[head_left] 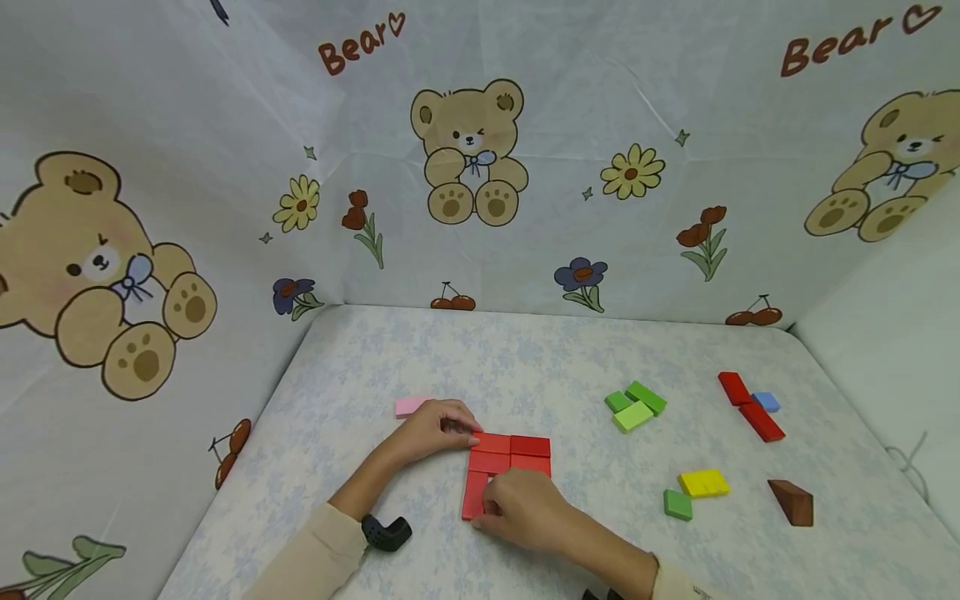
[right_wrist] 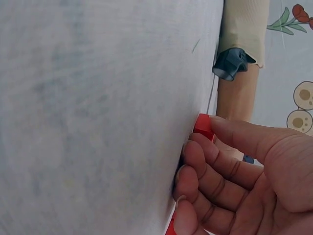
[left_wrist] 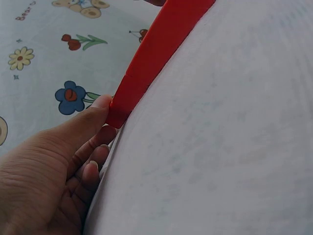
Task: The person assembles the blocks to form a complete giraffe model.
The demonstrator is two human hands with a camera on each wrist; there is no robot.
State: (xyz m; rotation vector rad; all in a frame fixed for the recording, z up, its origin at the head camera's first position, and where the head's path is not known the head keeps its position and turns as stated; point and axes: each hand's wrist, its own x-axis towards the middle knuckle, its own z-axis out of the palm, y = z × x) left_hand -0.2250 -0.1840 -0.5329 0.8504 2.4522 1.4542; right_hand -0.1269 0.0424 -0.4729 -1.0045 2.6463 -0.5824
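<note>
Flat red blocks (head_left: 530, 447) lie side by side in a compact group on the table in the head view. At the group's far left corner, my left hand (head_left: 438, 427) pinches the end of a red block (head_left: 491, 443) with thumb and index finger. The left wrist view shows that thumb (left_wrist: 101, 103) against the red block's end. My right hand (head_left: 525, 507) covers the group's near right part. Its thumb and index finger grip the near end of a long red block (head_left: 474, 492), whose tip (right_wrist: 203, 124) shows in the right wrist view.
A pink block (head_left: 411, 407) lies behind my left hand. Several green blocks (head_left: 633, 416) sit to the right. Farther right are red blocks (head_left: 761, 422) beside a blue block (head_left: 767, 402). Nearer are yellow (head_left: 703, 483), green (head_left: 678, 504) and brown (head_left: 793, 504) blocks.
</note>
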